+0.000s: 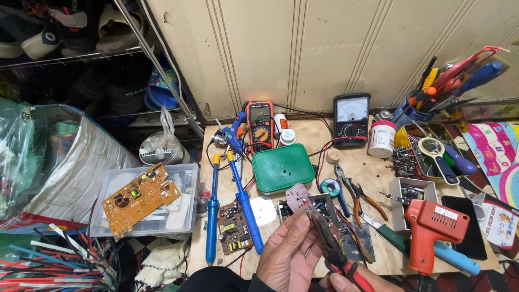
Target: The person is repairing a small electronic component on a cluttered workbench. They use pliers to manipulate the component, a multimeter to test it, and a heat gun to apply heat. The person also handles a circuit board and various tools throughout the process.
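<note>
My left hand (289, 254) holds up a small pale circuit board (297, 196) by its lower edge, above the front of the wooden table (308, 135). My right hand (346, 282), low at the frame's bottom edge and mostly cut off, grips the red handles of dark pliers (331, 243). The pliers' jaws reach up to the board's lower right corner. Under the hands lie a dark circuit board (233, 228) and a small box of parts (324, 208).
On the table lie two blue soldering irons (213, 216), a green lidded box (282, 167), two multimeters (351, 119), orange-handled pliers (363, 201), an orange soldering gun (432, 230) and a tool cup (411, 111). A clear bin with an orange circuit board (139, 199) stands left.
</note>
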